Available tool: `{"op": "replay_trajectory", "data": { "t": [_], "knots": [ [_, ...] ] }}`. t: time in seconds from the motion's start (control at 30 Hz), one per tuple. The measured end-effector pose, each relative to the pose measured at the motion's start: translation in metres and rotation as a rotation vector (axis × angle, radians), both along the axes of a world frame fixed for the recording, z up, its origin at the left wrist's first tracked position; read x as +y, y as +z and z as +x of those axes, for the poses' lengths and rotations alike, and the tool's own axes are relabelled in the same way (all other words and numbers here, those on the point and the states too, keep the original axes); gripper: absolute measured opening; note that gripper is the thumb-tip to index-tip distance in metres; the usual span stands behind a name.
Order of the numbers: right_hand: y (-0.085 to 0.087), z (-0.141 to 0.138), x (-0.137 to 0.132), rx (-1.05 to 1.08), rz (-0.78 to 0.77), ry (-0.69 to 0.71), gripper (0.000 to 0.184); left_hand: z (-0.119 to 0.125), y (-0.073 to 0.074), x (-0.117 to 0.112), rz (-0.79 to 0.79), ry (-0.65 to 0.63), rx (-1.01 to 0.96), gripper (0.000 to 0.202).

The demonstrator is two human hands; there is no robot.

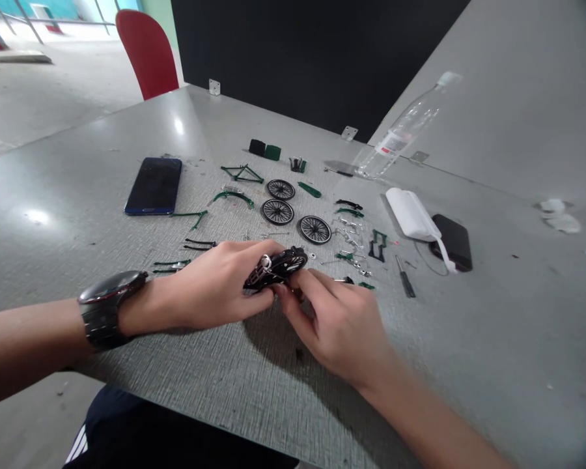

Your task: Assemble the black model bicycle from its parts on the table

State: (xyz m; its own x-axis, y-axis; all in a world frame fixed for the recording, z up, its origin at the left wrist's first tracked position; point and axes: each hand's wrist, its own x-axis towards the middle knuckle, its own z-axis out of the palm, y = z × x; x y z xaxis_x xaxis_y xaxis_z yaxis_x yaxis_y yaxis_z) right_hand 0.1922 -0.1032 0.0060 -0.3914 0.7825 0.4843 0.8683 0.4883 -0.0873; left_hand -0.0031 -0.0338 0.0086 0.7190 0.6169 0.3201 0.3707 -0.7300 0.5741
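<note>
A small black model bicycle (293,259), partly assembled with a spoked wheel and a silver part, is held between both hands above the table's near side. My left hand (219,283) is closed around its left end, thumb below and fingers over the top. At the right end, the fingertips of my right hand (342,319) pinch it; the exact spot they grip is hidden. Just beyond lie three loose spoked wheels (315,229), a green bicycle frame (243,173), a green curved fender (233,197) and dark forks (200,244).
A phone (155,186) lies at the left. Rightward are a screwdriver (405,277), a white case (413,215), a black power-bank-like block (453,242) and a tall clear bottle (400,133). Dark and grey panels (283,58) rise behind the grey table (215,371).
</note>
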Motion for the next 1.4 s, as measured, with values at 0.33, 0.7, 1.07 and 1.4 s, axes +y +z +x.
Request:
{"op": "replay_trajectory", "data": {
  "t": [0.33, 0.7, 1.07, 1.4],
  "knots": [
    [-0.0027, 0.0026, -0.0008, 0.048, -0.144, 0.006, 0.030, 0.0018, 0.0009, 0.0009, -0.059, -0.007, 0.052, 0.020],
    [-0.0012, -0.0001, -0.0012, 0.012, -0.049, 0.000, 0.030, 0.0006, 0.0019, 0.0015, -0.061, -0.025, 0.057, 0.022],
    [-0.0019, -0.0004, -0.0012, 0.005, -0.052, 0.011, 0.032, 0.0009, 0.0018, 0.0009, -0.077, -0.025, 0.044, 0.019],
    [0.0027, 0.0019, -0.0006, -0.028, 0.076, -0.018, 0.024, 0.0016, 0.0026, -0.0001, -0.067, -0.018, 0.018, 0.022]
  ]
}}
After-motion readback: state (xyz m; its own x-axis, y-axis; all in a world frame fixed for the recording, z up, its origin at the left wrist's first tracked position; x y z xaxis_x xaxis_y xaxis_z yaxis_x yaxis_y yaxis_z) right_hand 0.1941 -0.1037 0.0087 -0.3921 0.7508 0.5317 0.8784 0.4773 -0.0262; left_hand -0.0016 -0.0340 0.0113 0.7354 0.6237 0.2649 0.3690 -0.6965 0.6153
